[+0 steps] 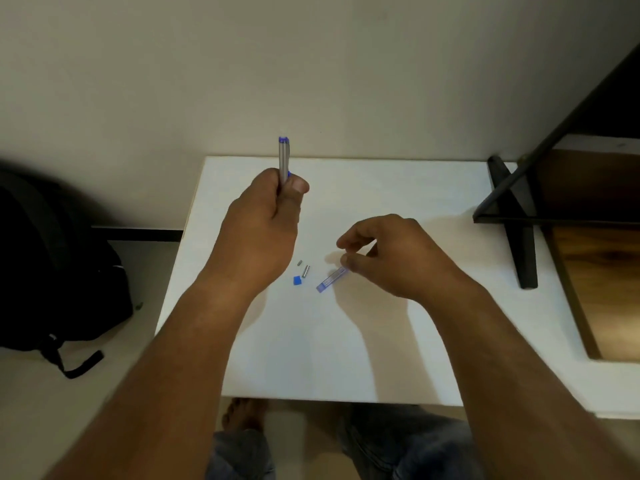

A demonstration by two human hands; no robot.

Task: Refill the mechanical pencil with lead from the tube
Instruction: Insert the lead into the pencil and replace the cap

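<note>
Knees: the person's legs in jeans [408,445] and a bare foot [242,415] show below the near edge of the surface.
Surface: white top [346,358]; the near half is bare, its left edge runs open beside pale floor.
Small parts: a blue cap [296,280] and two short grey pieces [305,271] lie near the middle, just left of the tube.
Lead tube: clear blue tube [330,279] lies slanted on the surface, its upper end touching the thumb of the right hand.
Right hand: right hand [388,258] is over the tube, fingers curled and drawn close to the thumb; whether it pinches a lead is too small to tell.
Left hand: left hand [263,230] is raised, clamped around the lower barrel.
Pencil: silver mechanical pencil [283,159] stands upright, blue end topmost.
Right side: a dark metal frame [519,216] with a wooden panel [599,271] crowds that edge.
Left side: a black backpack [59,271] sits on the floor.
Far: a plain wall [311,64] meets the back edge.
</note>
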